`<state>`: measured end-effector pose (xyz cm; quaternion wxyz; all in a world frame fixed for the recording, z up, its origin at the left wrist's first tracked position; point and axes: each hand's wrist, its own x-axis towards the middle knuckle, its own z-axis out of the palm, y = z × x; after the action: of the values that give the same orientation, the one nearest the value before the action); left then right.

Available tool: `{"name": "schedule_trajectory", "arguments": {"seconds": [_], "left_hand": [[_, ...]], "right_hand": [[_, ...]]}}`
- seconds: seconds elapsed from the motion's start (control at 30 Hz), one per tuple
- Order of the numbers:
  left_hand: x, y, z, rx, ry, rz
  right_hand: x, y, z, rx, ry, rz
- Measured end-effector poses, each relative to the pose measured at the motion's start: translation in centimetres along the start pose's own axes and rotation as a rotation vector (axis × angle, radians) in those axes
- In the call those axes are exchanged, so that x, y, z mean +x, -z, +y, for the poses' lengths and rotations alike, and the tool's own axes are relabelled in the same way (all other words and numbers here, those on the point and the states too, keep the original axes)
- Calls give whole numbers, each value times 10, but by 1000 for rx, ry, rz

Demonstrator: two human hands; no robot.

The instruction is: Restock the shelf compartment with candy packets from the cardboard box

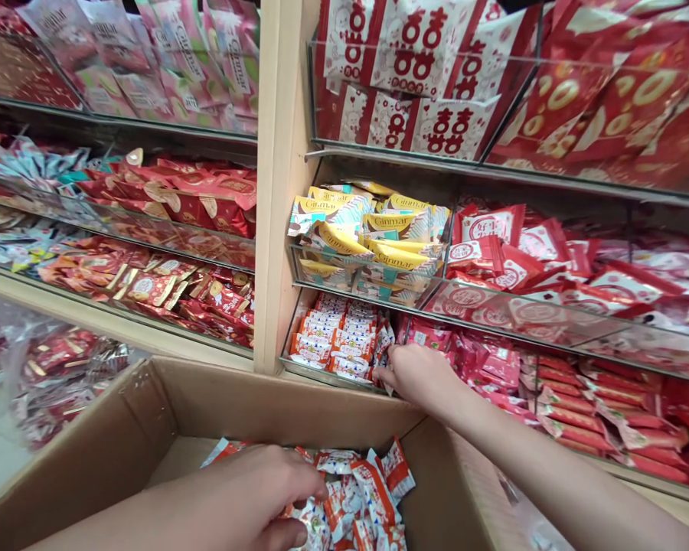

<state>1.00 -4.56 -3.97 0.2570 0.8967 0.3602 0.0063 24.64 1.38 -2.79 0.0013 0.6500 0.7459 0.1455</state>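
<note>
We see smooth brown cardboard forming a deep box (109,440). Inside, our left hand (287,490) curves over crinkled, glossy orange-and-white packets (373,493), its grip apart. Past the rim, 2 columns of matching pillow-shaped packets (333,337) fill a clear-walled bin (336,377). At its right side, our right hand (410,373) touches upright packets (383,344); whether its grip clamps any, we cannot tell.

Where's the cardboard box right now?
In the head view, the cardboard box spans the bottom left and centre, in front of the shelving, with the left hand over its orange-and-white packets.
</note>
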Motion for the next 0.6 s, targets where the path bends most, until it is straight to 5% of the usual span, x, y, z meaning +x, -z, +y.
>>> {"name": "schedule_trajectory", "arguments": {"seconds": [0.1,0.6], "left_hand": [[0,-1,-1,74,13,-39],[-2,-1,0,66,46,-78]], "right_hand": [[1,-3,7,23,27,-80],[2,-9,5,-92,45,2]]}}
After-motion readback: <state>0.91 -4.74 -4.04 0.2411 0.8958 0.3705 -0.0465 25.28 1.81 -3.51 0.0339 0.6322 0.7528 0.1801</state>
